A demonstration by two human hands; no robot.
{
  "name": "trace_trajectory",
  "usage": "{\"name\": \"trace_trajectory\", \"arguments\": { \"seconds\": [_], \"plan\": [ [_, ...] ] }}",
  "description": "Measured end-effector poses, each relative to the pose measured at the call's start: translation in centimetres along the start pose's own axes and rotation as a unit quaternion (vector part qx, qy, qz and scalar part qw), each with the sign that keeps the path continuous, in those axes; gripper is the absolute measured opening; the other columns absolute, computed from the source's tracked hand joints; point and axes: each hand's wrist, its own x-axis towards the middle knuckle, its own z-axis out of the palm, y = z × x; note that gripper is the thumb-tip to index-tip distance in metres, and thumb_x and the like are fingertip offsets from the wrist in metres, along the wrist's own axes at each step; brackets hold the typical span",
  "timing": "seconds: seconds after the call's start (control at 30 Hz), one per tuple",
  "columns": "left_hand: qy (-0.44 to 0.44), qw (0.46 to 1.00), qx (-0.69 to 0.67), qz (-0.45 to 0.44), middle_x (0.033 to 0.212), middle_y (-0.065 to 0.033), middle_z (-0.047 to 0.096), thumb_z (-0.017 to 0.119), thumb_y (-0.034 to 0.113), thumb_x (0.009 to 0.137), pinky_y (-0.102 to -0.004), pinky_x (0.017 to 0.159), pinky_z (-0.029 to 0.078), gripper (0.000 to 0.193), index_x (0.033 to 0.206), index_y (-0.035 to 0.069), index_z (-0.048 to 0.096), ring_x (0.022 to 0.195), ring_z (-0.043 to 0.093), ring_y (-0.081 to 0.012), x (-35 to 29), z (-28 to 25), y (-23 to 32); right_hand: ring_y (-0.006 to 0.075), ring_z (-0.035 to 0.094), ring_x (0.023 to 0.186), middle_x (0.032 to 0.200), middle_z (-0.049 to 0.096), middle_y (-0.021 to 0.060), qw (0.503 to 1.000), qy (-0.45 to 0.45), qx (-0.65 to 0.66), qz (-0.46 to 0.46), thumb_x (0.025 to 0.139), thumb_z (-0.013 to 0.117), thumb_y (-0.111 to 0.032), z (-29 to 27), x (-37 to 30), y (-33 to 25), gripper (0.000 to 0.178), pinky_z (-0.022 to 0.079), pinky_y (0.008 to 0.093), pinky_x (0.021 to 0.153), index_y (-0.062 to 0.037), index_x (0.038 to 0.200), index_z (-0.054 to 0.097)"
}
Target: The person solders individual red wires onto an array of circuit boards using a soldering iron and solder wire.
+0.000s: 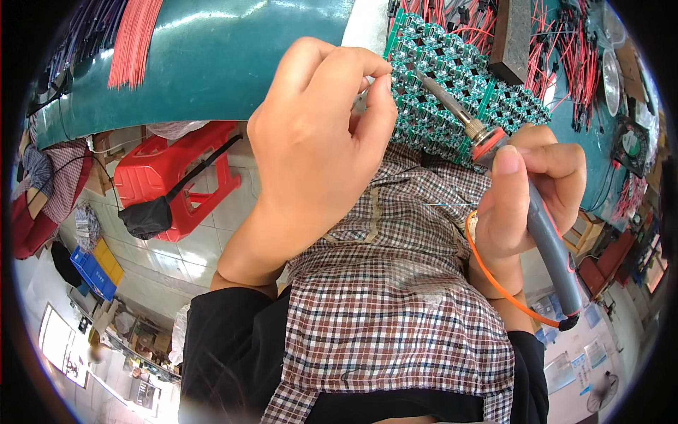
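Observation:
A soldering iron (549, 230) with a grey and red handle is gripped in my right hand (547, 177). Its metal tip points up and left over a panel of small green circuit boards (448, 74), close to the boards; whether it touches cannot be told. At the panel's left edge my left hand (321, 131) pinches thumb and index finger together, and what lies between them is too small to make out. An orange cord (487, 272) runs from the iron's rear end and curves back under my right hand.
Red wires (477, 21) lie behind the boards, next to a dark rectangular block (510, 42). A bundle of salmon-pink wires (135, 42) rests on the green tabletop (212, 63). A red plastic stool (176, 177) stands at left. A small fan (631, 145) sits far right.

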Motion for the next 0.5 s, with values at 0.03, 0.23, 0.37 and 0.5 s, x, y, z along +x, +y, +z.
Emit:
{"name": "trace_trajectory", "arguments": {
  "seconds": [0.03,0.23,0.37,0.5],
  "plan": [
    [0.006,1.0,-0.007,0.002,0.084,-0.0005,0.059,0.074,-0.003,0.086,-0.0177,0.044,0.034,0.011,0.095,0.004,0.073,0.054,0.049,-0.0009,0.04,0.19,-0.11,0.0086,0.047,0.062,0.075,0.055,0.0069,1.0,0.0,0.0,0.0,0.087,0.07,0.004,0.08,0.02,0.05,0.026,0.039,0.0234,0.057,-0.0025,0.095,0.046],
    [0.006,1.0,0.01,0.014,0.081,-0.0005,0.059,0.075,-0.003,0.084,-0.0184,0.046,0.034,0.013,0.095,0.003,0.073,0.055,0.049,-0.001,0.42,0.44,-0.11,0.009,0.048,0.062,0.076,0.056,0.007,1.0,-0.017,-0.008,0.002,0.087,0.07,0.005,0.23,0.27,0.38,0.026,0.04,0.0238,0.057,-0.0028,0.095,0.047],
    [0.006,1.0,0.01,0.014,0.081,-0.0008,0.059,0.076,-0.002,0.083,-0.019,0.046,0.034,0.013,0.094,0.004,0.073,0.055,0.049,-0.0014,0.43,0.66,-0.28,0.0093,0.048,0.062,0.075,0.056,0.0073,1.0,-0.011,-0.019,0.001,0.087,0.07,0.005,0.5,0.33,0.66,0.026,0.04,0.024,0.057,-0.0027,0.095,0.046],
    [0.002,1.0,0.015,0.008,0.08,-0.0017,0.061,0.076,-0.002,0.082,-0.02,0.047,0.035,0.013,0.094,0.004,0.073,0.054,0.049,-0.0027,0.49,0.67,-0.18,0.0091,0.047,0.061,0.075,0.056,0.0073,1.0,-0.01,-0.019,-0.001,0.087,0.07,0.005,0.56,0.4,0.82,0.026,0.04,0.0237,0.056,-0.0026,0.094,0.046]
  ]
}}
